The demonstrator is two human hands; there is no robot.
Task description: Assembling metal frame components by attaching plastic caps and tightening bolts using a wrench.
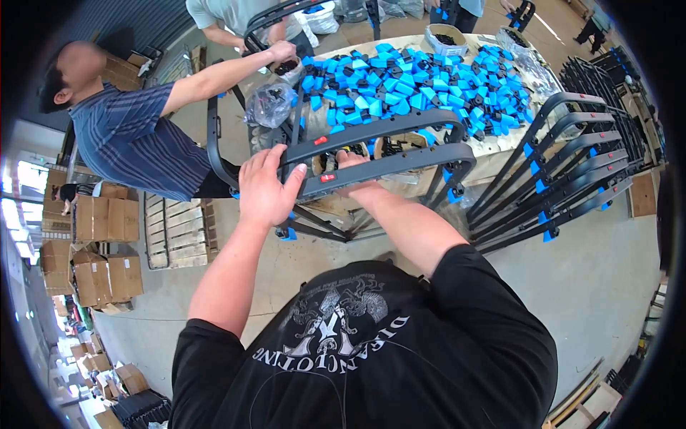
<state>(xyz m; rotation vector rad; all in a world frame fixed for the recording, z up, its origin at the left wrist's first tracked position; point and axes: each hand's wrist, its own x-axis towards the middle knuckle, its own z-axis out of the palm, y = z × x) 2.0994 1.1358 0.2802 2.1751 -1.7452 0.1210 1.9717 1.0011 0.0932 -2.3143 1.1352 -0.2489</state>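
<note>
While the dark metal frame (379, 154) stands at the centre of the view, leaning out from the edge of the tabletop (500, 154), it could tip or twist, since it rests on narrow legs near the floor and is steadied only from above. My judgement is that a slip would come from the left hand (266, 187), whose grip wraps the left end of the nearer rail, thumb under and fingers over. The right hand (355, 179) reaches between the two rails at centre; whether its grip is clenched or released I cannot tell, because the rail hides the fingers, and those fingers could get pinched if the rails shift.

At centre right, a leaning stack of similar frames (564, 179) crowds the space and could be knocked by a swing that way. In the upper left, a person in a striped shirt (128, 139) stretches an arm toward another frame (279, 18), close enough to collide. Across the upper centre, a heap of blue plastic pieces (414, 79) covers the tabletop, leaving little bare room. A clear plastic bag (270, 104) sits just above the left hand, easy to snag.
</note>
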